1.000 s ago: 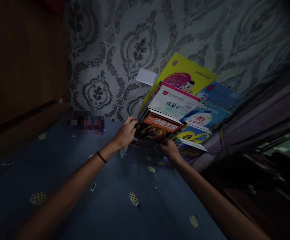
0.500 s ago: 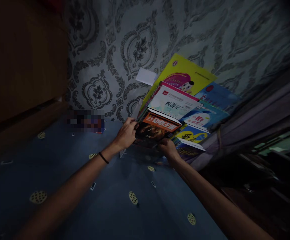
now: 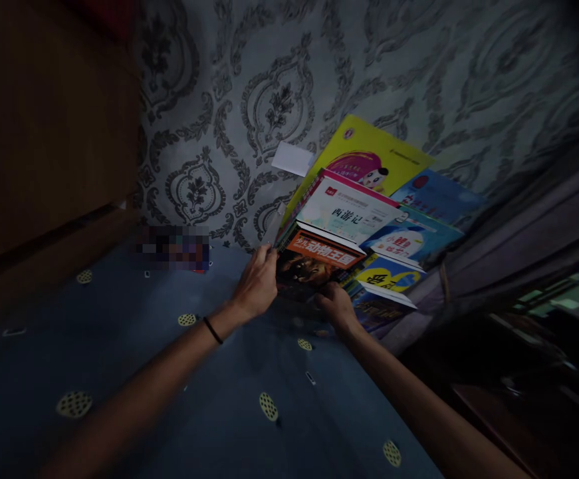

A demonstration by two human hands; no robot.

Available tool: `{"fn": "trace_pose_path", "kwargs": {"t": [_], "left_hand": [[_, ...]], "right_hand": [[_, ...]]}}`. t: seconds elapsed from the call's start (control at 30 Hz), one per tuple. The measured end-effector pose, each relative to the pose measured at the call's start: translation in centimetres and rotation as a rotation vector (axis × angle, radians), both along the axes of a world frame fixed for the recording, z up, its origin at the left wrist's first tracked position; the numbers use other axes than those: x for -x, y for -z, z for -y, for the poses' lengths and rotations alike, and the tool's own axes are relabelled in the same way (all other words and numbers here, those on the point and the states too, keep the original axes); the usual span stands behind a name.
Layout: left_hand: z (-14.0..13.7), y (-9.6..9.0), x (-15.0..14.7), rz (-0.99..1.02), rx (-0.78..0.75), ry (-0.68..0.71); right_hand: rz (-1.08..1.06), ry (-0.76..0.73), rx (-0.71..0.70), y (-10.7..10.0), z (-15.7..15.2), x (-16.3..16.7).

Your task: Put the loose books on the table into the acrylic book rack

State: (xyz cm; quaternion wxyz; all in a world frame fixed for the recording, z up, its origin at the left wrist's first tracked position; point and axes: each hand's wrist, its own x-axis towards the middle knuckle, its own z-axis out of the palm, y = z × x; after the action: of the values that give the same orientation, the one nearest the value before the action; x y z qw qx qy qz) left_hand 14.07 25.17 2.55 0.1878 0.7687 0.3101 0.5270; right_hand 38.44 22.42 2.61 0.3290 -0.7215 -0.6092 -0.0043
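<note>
A book with a lion on its dark cover and an orange title band stands tilted back at the front of a stack of books. My left hand is closed at its left edge, with the fingertips hidden behind it. My right hand has curled fingers on its lower right corner. Behind it rise a white book with a pink top edge and a tall yellow book. To the right, several blue books and a yellow-and-blue book lean in a second row.
A patterned wallpapered wall stands behind the books, with a white card sticking out. Blue cloth with yellow spots covers the surface. A wooden cabinet is at left, a curtain at right. A blurred-out item lies by the wall.
My left hand has slid slightly down along the book's left edge. The right hand stays at the lower corner. The whole view has shifted a little.
</note>
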Motion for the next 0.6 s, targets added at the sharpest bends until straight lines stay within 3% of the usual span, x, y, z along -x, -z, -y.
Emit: {"fn": "trace_pose_path", "kwargs": {"t": [0.4, 0.6], "left_hand": [[-0.3, 0.2, 0.0, -0.02, -0.024, -0.024], [-0.3, 0.4, -0.2, -0.027, -0.033, -0.046]], "right_hand": [[-0.15, 0.026, -0.174, -0.3, 1.3, 2.0], [-0.185, 0.011, -0.195, -0.2, 1.0, 2.0]]}}
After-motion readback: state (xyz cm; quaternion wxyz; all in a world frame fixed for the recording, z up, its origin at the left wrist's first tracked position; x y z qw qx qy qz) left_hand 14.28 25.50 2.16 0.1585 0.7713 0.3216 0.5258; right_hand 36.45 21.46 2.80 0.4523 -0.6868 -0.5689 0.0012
